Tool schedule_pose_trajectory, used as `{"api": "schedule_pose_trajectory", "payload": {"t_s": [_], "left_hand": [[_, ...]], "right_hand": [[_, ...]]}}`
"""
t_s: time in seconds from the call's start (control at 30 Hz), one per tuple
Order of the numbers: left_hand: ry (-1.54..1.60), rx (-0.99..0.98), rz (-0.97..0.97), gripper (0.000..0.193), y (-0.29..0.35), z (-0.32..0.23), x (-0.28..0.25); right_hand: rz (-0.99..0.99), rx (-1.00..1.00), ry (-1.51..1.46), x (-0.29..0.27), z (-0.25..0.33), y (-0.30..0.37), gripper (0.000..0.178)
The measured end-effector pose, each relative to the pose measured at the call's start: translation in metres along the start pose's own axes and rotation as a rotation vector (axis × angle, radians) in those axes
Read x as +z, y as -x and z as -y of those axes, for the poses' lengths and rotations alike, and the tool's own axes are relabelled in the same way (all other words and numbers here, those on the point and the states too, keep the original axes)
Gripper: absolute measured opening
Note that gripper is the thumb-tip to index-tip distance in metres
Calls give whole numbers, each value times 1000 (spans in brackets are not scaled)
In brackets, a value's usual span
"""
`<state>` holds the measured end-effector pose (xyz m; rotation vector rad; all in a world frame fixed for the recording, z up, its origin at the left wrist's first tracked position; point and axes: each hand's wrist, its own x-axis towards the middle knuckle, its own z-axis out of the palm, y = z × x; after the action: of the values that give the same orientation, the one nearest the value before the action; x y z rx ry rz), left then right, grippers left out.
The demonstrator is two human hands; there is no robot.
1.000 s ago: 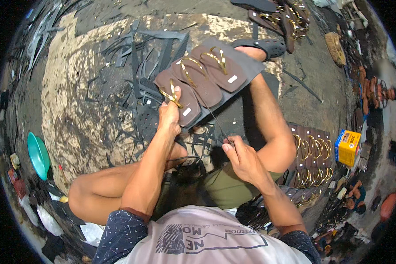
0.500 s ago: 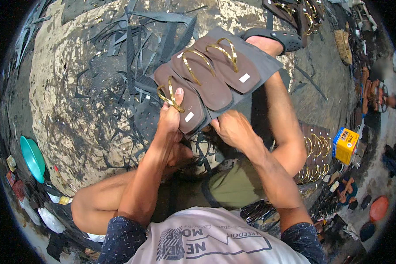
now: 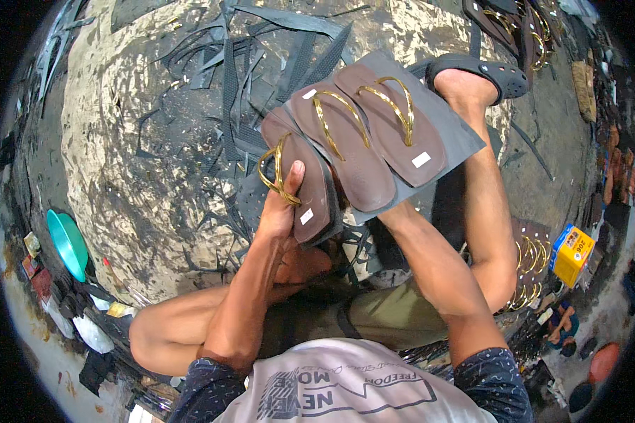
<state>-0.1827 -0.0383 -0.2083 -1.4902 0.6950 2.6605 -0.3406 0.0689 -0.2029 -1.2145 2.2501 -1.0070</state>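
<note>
My left hand (image 3: 283,199) is closed round a brown sandal (image 3: 310,189) with a gold thong strap, its thumb on top near the strap. The sandal has a small white label at its end and dark rubber beneath. Just right of it, apart by a narrow gap, two more brown sandals lie on a dark grey rubber sheet (image 3: 453,134): a middle sandal (image 3: 363,173) and a right sandal (image 3: 384,120). Both carry gold straps. My right hand is hidden beneath that sheet; only the wrist (image 3: 402,220) shows at its near edge, so its fingers cannot be seen.
Black rubber offcuts (image 3: 261,63) lie on the stained ground sheet ahead. A teal basin (image 3: 66,243) stands at left. At right are a yellow-and-blue box (image 3: 571,255) and rows of gold-strapped sandals (image 3: 533,261). More sandals (image 3: 515,28) lie far right, beyond my clog-shod foot (image 3: 476,81).
The left sandal has come apart from the other two, opening a gap. My right hand has slid from the sheet's near edge to underneath it. The whole view has shifted slightly.
</note>
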Motion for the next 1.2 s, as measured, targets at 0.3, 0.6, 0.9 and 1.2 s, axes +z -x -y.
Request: {"api": "schedule_pose_trajectory", "payload": {"t_s": [0.3,0.6,0.9,1.2], "left_hand": [[-20,72,-84,55,94,-16,16],[20,465,164,63,213,-11,-40],[-366,696,-12,53,286,-27,-47],[-437,621,106,66,311,-11,-46]], "right_hand": [[292,196,-60,38,28,-71,32],[306,222,-894,-28,170,31,54],[134,-274,-286,-32,188,139,45],[293,-430,-34,-44,204,121,48]]}}
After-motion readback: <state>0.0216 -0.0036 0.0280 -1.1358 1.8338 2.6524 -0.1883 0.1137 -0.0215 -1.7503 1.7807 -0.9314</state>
